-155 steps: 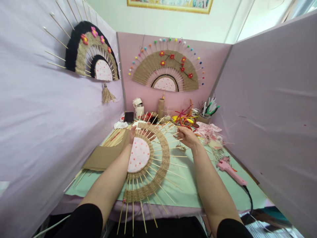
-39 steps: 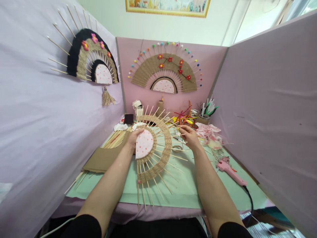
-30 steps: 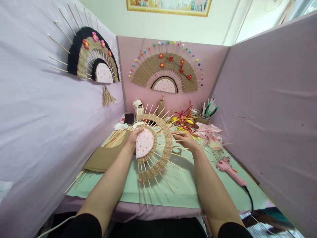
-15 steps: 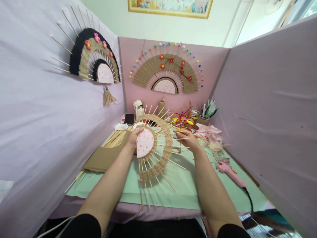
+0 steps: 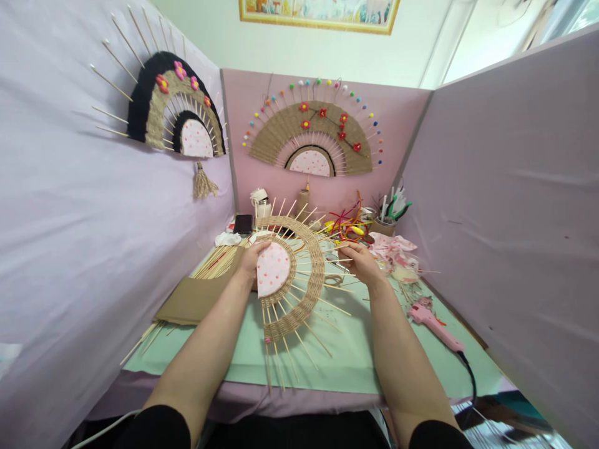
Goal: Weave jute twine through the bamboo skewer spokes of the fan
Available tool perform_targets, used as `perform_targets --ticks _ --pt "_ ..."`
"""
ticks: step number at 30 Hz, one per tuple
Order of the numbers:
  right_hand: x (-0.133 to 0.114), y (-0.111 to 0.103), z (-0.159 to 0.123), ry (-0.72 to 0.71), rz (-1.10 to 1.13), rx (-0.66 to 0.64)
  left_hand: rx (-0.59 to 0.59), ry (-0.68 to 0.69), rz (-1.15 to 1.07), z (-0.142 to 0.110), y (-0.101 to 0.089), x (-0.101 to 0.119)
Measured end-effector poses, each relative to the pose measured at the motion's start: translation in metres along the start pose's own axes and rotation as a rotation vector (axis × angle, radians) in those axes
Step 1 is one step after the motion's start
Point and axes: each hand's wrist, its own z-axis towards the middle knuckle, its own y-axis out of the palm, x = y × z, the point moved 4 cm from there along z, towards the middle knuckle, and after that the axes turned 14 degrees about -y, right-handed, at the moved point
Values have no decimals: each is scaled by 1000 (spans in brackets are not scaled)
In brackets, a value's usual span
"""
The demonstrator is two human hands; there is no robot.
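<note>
A half-round woven fan (image 5: 314, 284) is held up on its side above the table, its thin sticks spreading to the right. It has a white fabric centre with pink dots (image 5: 273, 269) and two bands of brown twine weaving. My left hand (image 5: 253, 259) grips the straight edge of the centre, thumb on the front and the other fingers hidden behind. By the stick tips on the right, the fingers of my right hand (image 5: 359, 260) are pinched together. What lies between them is too small to make out.
A pink glue gun (image 5: 437, 327) lies at the right with its black cord. Brown cardboard (image 5: 187, 302) and loose sticks (image 5: 218, 262) lie at the left. Behind are coloured pipe cleaners (image 5: 349, 224), dotted cloth (image 5: 393, 248) and a tool holder (image 5: 384, 226). Finished fans (image 5: 322, 134) hang on the partitions.
My right hand has shifted slightly right, away from the woven band, its fingers still pinched. My left hand and the fan have stayed nearly in place.
</note>
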Motion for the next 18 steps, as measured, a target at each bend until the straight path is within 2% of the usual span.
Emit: perform_targets --ticks 5,13,18 --pt "-4 -8 1 -33 42 69 42 -23 11 1 -4 3" --pt "-9 -14 3 -107 -38 161 46 -22 24 0 -4 5" --pt "-10 -14 3 -134 -31 166 48 -14 25 1 -4 5"
